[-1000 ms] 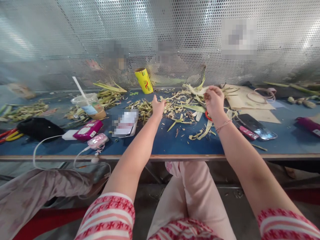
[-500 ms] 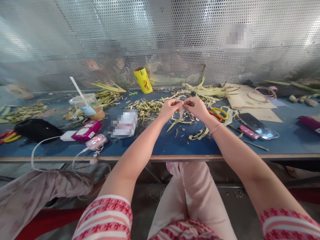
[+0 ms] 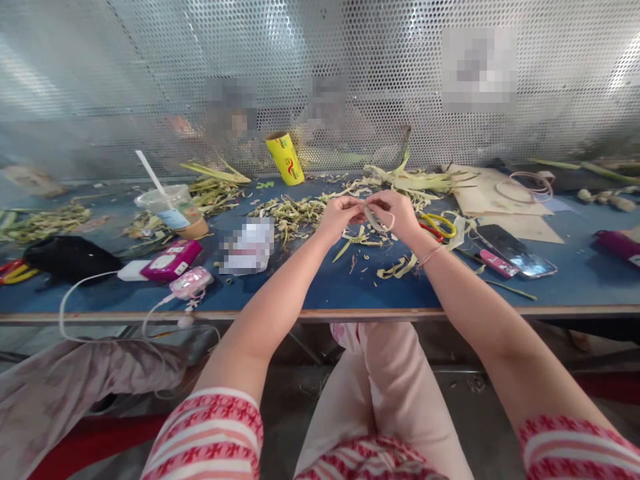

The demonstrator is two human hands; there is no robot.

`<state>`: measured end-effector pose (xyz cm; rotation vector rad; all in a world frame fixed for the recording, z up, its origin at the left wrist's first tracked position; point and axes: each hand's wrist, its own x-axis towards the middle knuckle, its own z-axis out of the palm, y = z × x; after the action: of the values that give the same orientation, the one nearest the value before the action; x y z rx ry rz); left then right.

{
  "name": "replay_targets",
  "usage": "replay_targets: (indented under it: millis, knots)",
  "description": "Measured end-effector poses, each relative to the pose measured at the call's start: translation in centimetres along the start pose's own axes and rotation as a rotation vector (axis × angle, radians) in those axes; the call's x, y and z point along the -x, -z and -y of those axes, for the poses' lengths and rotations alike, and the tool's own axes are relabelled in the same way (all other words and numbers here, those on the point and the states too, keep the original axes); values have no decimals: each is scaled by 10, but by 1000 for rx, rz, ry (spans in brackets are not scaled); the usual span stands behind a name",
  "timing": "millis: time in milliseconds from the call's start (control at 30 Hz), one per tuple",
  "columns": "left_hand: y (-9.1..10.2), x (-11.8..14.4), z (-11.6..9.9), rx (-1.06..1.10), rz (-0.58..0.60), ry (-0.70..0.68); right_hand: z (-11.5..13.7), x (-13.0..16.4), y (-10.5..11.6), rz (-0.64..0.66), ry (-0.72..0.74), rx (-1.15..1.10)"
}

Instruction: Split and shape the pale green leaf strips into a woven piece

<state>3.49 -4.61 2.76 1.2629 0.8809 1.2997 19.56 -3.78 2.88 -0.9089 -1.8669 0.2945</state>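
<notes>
A pale leaf strip (image 3: 373,217) was pinched between the fingers of the left hand (image 3: 340,215) and right hand (image 3: 397,212), held just above the littered blue surface (image 3: 325,283), near the scissors (image 3: 436,225).

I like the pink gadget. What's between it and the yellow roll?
In the head view, a blurred white packet lies between the pink gadget and the yellow roll, plus bare blue table.

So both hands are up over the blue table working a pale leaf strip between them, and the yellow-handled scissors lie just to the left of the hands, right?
Not quite. The head view shows the yellow-handled scissors on the blue table just to the right of the hands, beside the right hand. The rest holds: the left hand and the right hand share a pale leaf strip.
</notes>
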Motion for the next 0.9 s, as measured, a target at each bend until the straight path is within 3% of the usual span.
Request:
replay_targets:
  millis: [267, 500, 633, 900]
  knots:
    - [1, -4, 6, -36, -35, -92, 2, 1, -2, 0, -55, -36]
    - [-2, 3, -1, -129, -7, -203, 2, -1, -7, 32, -352, -550]
    - [-4, 5, 0, -190, 37, -221, 5, -1, -8, 59, -479, -633]
    - [-5, 2, 4, -154, 6, -184, 5, 1, -7, 33, -462, -636]
